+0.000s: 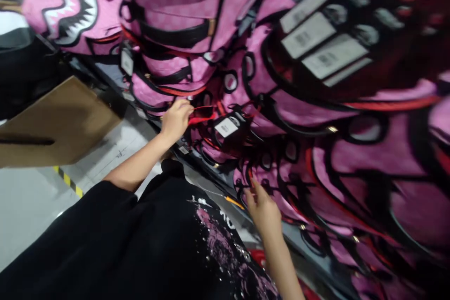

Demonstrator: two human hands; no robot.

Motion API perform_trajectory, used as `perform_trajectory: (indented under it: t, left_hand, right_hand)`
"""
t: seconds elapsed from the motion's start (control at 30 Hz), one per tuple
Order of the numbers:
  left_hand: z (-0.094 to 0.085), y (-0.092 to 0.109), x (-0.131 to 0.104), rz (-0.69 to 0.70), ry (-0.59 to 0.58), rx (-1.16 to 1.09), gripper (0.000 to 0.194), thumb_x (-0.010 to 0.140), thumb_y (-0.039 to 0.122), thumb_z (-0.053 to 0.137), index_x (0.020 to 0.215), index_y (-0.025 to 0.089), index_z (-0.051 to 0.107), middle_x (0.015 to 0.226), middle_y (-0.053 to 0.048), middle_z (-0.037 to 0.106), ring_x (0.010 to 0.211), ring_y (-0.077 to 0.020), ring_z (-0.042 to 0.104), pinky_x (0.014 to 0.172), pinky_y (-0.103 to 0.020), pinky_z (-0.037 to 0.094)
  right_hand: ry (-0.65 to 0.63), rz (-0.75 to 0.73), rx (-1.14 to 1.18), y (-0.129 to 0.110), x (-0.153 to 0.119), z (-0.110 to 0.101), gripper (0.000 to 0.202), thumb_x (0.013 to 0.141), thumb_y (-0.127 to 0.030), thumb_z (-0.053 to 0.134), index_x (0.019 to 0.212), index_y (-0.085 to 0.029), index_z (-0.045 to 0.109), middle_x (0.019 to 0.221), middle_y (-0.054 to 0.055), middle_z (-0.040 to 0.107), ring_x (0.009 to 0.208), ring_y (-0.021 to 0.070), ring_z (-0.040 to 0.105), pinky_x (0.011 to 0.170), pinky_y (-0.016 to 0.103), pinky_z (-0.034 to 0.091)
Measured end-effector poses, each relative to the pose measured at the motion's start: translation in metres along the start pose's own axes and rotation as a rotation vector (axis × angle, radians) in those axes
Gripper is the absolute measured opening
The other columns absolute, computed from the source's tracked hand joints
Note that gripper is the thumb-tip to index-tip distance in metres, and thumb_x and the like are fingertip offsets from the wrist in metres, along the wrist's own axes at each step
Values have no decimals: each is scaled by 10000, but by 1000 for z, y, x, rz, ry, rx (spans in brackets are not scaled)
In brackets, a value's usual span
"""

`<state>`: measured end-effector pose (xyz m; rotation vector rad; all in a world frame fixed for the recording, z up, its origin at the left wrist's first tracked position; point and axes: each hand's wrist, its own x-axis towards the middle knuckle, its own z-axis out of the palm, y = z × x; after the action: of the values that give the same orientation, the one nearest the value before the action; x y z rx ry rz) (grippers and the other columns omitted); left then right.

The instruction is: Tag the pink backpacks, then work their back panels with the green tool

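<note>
My left hand (177, 119) is closed, its fingers pinching a red-edged dark piece (202, 115) that looks like a strap or loop, in front of a pink bag (165, 86) with black trim. Beside that piece hangs a black tag (227, 126) with a white barcode label. Lower and to the right, my right hand (263, 204) has its fingers stretched out and apart. Its fingertips are close to a small pink bag (260, 173) in the lower row; whether they touch it is unclear from the blur.
Stacked pink bags fill the right side, one with a shark-mouth print (72, 9) at the upper left. A bunch of labelled tags (319, 37) hangs at the upper right. A cardboard piece (59, 126) stands over the tiled floor (116, 154). An orange-handled tool (234, 202) lies near the edge.
</note>
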<state>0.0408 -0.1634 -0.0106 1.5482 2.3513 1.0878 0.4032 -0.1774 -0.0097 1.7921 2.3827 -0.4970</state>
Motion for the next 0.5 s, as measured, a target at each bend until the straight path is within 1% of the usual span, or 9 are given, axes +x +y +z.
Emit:
perform_trajectory:
  t: [0.03,0.07,0.1,0.13,0.2,0.27,0.3,0.4,0.5]
  left_hand:
    - [3,5,-14,38,-20,-32,291,967,301,443,1054,225,710,1115,-54,686,1007,-169,640,855,-256,462]
    - [9,10,-28,86,-98,-64,302,972,311,433,1062,230,710,1074,-51,697,990,-166,645,855,-255,464]
    - [16,15,-41,143,-233,-91,304,972,308,431,1057,235,714,1051,-48,706,976,-164,651,851,-255,467]
    - [26,21,-53,206,-415,-103,302,969,299,434,1060,241,717,1055,-45,710,984,-165,654,852,-256,469]
    - [51,36,-75,311,-767,-86,269,944,272,478,1047,254,727,1059,-34,721,996,-173,661,846,-258,475]
    - [83,53,-91,356,-980,-48,221,904,240,543,1000,261,742,1025,-20,735,987,-176,669,834,-252,481]
    - [100,62,-96,353,-1027,-32,200,884,223,569,963,256,749,996,-18,742,973,-177,674,825,-249,485]
    - [150,82,-104,269,-1066,29,181,877,197,582,941,217,750,958,-48,747,953,-194,683,828,-284,504]
    - [182,89,-107,175,-1057,60,219,924,252,557,1072,169,695,1016,-74,725,971,-194,673,893,-379,515]
  right_hand:
    - [-68,66,1,9,-11,11,505,947,-406,421,1376,-152,502,1059,137,719,896,268,703,730,344,509]
    - [-136,126,8,17,-21,23,484,947,-375,429,1366,-147,509,1092,143,710,941,268,697,759,338,502]
    - [-192,177,23,25,-31,34,467,942,-345,443,1357,-144,518,1119,145,703,975,265,691,780,329,495]
    - [-226,218,44,30,-38,44,455,937,-320,457,1351,-143,522,1134,143,699,997,259,686,792,316,488]
    - [-238,281,88,37,-47,62,454,927,-290,479,1356,-144,516,1129,131,703,1003,243,685,789,291,481]
    - [-208,327,121,36,-48,75,483,937,-280,463,1401,-146,459,1149,124,695,1018,231,678,795,281,476]
    - [-188,343,130,34,-44,80,499,948,-278,442,1430,-148,417,1179,125,682,1040,226,668,809,280,472]
    - [-136,370,137,23,-18,87,545,972,-281,393,1497,-177,290,1177,129,677,1033,230,666,826,302,469]
    - [-135,382,128,16,21,88,568,953,-249,424,1502,-191,288,1034,142,714,953,263,687,811,349,475]
